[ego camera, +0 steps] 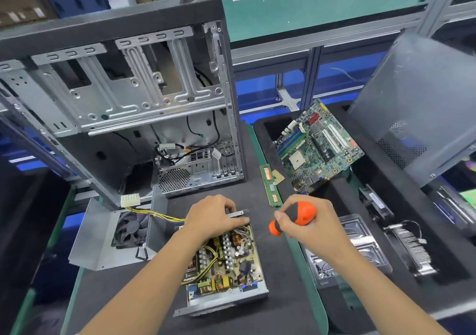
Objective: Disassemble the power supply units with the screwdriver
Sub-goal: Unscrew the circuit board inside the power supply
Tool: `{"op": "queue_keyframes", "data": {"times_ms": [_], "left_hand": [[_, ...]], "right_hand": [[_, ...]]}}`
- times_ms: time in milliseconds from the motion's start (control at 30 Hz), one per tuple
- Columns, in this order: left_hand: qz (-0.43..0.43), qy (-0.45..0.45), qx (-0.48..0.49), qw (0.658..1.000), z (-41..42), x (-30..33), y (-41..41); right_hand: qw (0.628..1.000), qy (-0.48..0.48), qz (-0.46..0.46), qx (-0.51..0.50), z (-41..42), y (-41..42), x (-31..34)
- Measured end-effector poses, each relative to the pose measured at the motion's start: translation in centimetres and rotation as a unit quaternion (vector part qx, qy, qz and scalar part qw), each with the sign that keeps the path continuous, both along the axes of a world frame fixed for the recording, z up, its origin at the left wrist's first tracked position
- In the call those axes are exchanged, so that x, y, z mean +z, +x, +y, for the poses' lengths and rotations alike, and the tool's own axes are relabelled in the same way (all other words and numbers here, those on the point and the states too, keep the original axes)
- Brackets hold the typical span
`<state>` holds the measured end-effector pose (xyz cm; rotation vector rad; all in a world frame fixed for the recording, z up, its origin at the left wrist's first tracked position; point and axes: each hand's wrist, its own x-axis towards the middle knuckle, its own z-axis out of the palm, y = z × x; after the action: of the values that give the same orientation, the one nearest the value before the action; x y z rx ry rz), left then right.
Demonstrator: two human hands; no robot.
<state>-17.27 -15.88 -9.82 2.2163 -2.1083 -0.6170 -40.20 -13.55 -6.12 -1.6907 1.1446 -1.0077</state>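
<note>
An opened power supply unit (226, 265) lies on the dark mat in front of me, its circuit board with coils and capacitors exposed. Its removed metal cover with a black fan (128, 229) lies to the left, joined by yellow wires to a white connector (130, 200). My left hand (215, 217) grips the far edge of the unit's metal frame. My right hand (309, 221) holds an orange and black screwdriver (296, 217) by its handle, the thin shaft pointing down-left toward the unit's right side.
An empty grey computer case (123, 108) stands behind the unit. A RAM stick (270, 185) and a motherboard (316, 146) lie to the right. A clear plastic tray (360, 242), a heatsink (412, 249) and a grey side panel (417, 108) sit further right.
</note>
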Motion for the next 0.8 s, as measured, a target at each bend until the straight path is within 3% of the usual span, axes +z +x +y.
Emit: {"op": "queue_keyframes", "data": {"times_ms": [267,500,800], "left_hand": [[0.019,0.1,0.004,0.995,-0.7,0.4,0.0],[0.056,0.114,-0.009,0.992,-0.6,0.6,-0.1],[0.088,0.122,-0.013,0.989,-0.7,0.8,-0.2]], "right_hand": [[0.999,0.0,-0.037,-0.035,0.9,-0.9,-0.1],[0.997,-0.009,-0.052,-0.053,0.4,-0.2,-0.2],[0.998,-0.049,0.021,-0.035,-0.9,1.6,0.8]]}}
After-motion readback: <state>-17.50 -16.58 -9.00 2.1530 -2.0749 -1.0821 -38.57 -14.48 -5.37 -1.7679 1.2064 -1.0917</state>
